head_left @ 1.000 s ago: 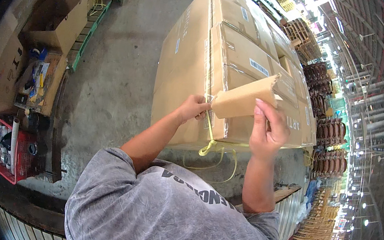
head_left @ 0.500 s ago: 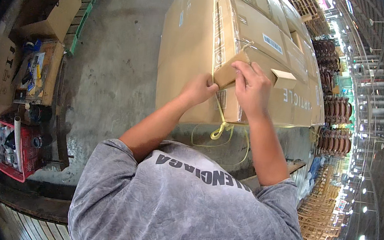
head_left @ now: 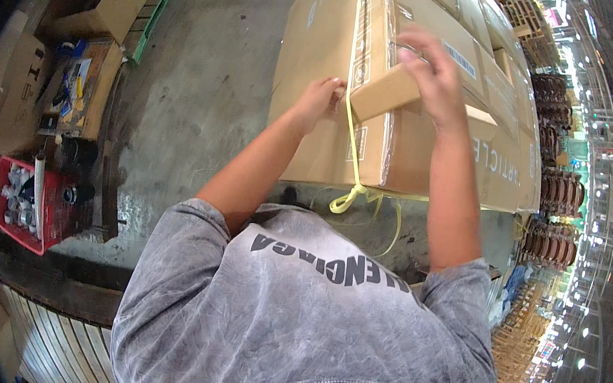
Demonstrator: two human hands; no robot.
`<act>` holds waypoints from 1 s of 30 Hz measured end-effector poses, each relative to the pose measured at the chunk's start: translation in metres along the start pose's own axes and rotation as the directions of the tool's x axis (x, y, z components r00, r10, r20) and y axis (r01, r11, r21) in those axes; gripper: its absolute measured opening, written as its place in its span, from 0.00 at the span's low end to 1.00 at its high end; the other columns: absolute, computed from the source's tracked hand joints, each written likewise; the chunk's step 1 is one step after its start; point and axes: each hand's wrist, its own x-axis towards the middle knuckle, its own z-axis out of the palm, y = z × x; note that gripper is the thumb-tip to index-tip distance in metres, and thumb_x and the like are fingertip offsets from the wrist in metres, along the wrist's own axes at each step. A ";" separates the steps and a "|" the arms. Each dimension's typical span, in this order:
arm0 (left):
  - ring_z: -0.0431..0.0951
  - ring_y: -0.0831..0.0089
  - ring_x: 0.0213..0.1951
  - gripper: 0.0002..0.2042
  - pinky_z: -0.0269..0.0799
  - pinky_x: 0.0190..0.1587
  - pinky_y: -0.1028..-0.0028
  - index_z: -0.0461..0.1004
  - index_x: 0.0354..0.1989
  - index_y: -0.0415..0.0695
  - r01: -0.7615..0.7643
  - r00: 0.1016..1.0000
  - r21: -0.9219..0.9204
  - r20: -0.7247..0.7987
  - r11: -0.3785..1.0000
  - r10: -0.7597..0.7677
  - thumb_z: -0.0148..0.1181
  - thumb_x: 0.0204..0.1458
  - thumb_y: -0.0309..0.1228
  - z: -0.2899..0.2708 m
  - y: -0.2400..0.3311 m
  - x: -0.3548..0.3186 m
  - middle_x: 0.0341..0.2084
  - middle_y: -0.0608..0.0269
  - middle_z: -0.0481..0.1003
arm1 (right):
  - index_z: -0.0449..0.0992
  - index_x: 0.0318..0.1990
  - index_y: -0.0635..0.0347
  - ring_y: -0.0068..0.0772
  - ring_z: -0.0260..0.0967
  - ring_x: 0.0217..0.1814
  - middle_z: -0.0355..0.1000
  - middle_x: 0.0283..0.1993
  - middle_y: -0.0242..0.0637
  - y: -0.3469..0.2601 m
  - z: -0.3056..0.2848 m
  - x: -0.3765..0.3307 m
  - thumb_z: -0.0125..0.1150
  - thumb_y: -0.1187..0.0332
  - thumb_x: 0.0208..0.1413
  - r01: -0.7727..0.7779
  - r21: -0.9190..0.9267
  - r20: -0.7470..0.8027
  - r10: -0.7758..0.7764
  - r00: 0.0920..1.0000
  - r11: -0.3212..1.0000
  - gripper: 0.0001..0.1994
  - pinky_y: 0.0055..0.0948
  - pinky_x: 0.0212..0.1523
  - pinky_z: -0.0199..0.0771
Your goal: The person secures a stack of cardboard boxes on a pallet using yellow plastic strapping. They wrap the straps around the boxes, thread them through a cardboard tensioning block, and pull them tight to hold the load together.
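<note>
- Folded cardboard strip (head_left: pixel 387 96) sits slantwise at the near part of the carton stack (head_left: pixel 315 47), left end meeting the yellow strap (head_left: pixel 354 151). Can't tell if that end is tucked under.
- Left hand (head_left: pixel 318 106): fingers curled nearly closed, right by the strap at the strip's left end. Can't tell what it has pinched, if anything.
- Right hand (head_left: pixel 437 77): blurred, fingers half-bent and loose, over the strip's right end. Can't confirm a hold.
- Strap knot (head_left: pixel 348 198) hangs off the stack's near edge; second cardboard piece (head_left: pixel 480 116) sits on the stack, right of the strip.
- My read: lift strap with left, steer strip with right. Push along its length so it doesn't buckle; keep the fold square to the carton edge, strap flat, no twist.
</note>
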 end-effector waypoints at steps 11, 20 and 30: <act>0.75 0.80 0.32 0.16 0.70 0.30 0.75 0.79 0.47 0.44 -0.027 0.986 0.124 -0.161 0.992 0.046 0.55 0.67 0.44 0.033 -0.053 -0.084 0.32 0.70 0.77 | 0.74 0.33 0.62 0.25 0.68 0.32 0.71 0.30 0.35 -0.009 -0.009 -0.071 0.69 0.61 0.57 0.005 0.057 0.398 -0.028 0.917 0.998 0.14 0.28 0.34 0.70; 0.73 0.84 0.32 0.11 0.68 0.33 0.78 0.79 0.43 0.43 -0.251 0.940 0.046 -0.228 0.967 0.255 0.56 0.67 0.38 0.041 -0.068 -0.098 0.31 0.74 0.76 | 0.74 0.38 0.63 0.28 0.70 0.32 0.71 0.32 0.39 -0.006 -0.010 -0.087 0.70 0.60 0.55 0.168 0.096 0.433 -0.193 0.880 0.981 0.15 0.30 0.36 0.72; 0.72 0.84 0.28 0.08 0.67 0.27 0.77 0.78 0.40 0.46 -0.230 0.958 0.140 -0.142 0.963 0.250 0.55 0.66 0.35 0.031 -0.070 -0.093 0.28 0.76 0.74 | 0.73 0.43 0.62 0.19 0.71 0.44 0.76 0.43 0.33 -0.010 -0.019 -0.099 0.63 0.75 0.57 0.149 -0.008 0.469 -0.128 0.874 0.989 0.09 0.22 0.49 0.70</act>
